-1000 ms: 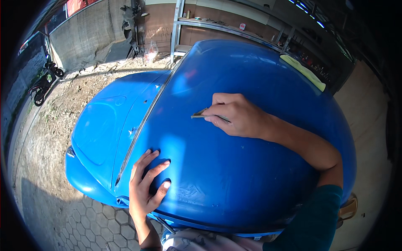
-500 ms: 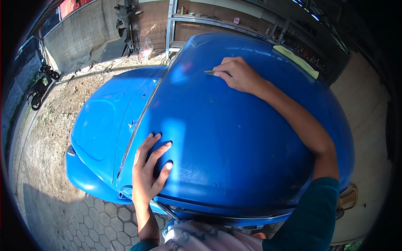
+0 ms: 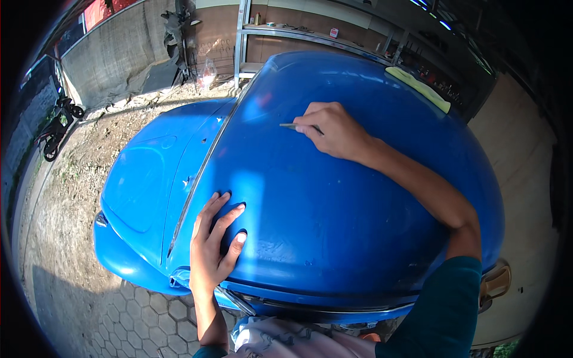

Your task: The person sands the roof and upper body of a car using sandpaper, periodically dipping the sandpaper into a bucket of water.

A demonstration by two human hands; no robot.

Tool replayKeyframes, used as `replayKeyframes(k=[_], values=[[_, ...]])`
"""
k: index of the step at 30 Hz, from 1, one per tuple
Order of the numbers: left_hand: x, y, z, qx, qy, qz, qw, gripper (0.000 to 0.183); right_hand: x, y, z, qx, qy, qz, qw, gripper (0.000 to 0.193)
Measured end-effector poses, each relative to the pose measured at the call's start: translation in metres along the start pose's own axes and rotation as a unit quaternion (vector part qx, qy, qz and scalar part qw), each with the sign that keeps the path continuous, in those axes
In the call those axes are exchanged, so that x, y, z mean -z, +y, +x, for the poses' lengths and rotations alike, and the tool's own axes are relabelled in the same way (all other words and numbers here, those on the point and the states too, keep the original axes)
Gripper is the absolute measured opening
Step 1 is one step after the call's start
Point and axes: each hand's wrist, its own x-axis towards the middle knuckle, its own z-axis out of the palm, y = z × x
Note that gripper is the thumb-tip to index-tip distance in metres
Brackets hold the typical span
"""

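Blue car (image 3: 334, 238), seen from above: the rounded roof fills the middle of the scene, and the smooth hood (image 3: 140, 185) slopes away at left. A metal shelf (image 3: 316, 40) stands beyond the far edge of the roof. A dark motorbike (image 3: 55, 128) is parked at far left, well apart from the car. A yellow-green cloth (image 3: 418, 89) lies along the far right part of the roof. The left hand (image 3: 210, 247) is open on the near left of the roof, fingers spread, fingertips against the paint. The right hand (image 3: 331, 132) — farther off, near the middle — pinches a thin flat piece (image 3: 287, 125) whose end projects leftward over the roof; its contact beneath the hand is hidden.
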Motion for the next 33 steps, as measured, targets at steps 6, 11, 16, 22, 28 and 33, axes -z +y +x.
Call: replayKeyframes(k=[6, 11, 16, 22, 28, 33], values=[[-0.001, -0.001, 0.001, -0.011, 0.005, 0.007, 1.0, 0.04, -0.002, -0.083, -0.03, 0.065, -0.04, 0.078, 0.994, 0.012], [-0.003, 0.002, 0.002, 0.005, 0.004, 0.003, 1.0, 0.041, 0.014, 0.022, 0.006, -0.097, 0.017, -0.011, 0.995, 0.014], [-0.001, 0.001, -0.002, -0.001, 0.007, 0.012, 1.0, 0.041, -0.01, -0.071, -0.018, 0.03, -0.016, 0.062, 0.998, 0.011], [0.0, 0.002, 0.001, -0.006, 0.002, 0.018, 1.0, 0.044, 0.003, 0.023, 0.024, -0.073, -0.038, -0.023, 0.996, 0.014], [-0.004, 0.002, -0.004, 0.03, 0.03, -0.016, 0.999, 0.056, -0.019, -0.048, 0.008, 0.037, -0.041, 0.068, 0.996, 0.012], [-0.006, 0.003, -0.002, 0.075, 0.056, 0.032, 0.995, 0.073, -0.013, 0.03, 0.036, -0.057, -0.046, -0.009, 0.997, 0.014]])
